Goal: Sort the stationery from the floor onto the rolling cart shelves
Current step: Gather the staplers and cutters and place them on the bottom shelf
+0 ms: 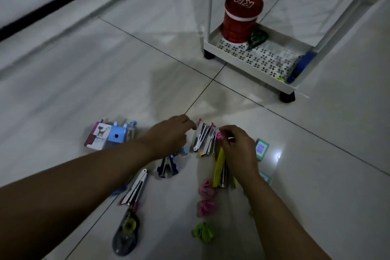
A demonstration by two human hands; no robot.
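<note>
Stationery lies scattered on the tiled floor. My right hand (238, 150) pinches a small pink item (220, 136) just beside two open metal staplers (203, 138). My left hand (171, 135) hovers with curled fingers at the staplers' left side; whether it touches them I cannot tell. A yellow stapler (219, 168) lies partly under my right wrist. The white rolling cart's bottom shelf (249, 67) is at the upper right, holding a red tub (241, 19), a green tape dispenser (258, 38) and a blue item (300, 67).
On the floor also lie a blue sharpener (116, 134) with a small box, a blue staple remover (167, 164), another stapler (135, 188), a correction tape (126, 234), pink (205, 198) and green (202, 231) clips, and green staple boxes (261, 149).
</note>
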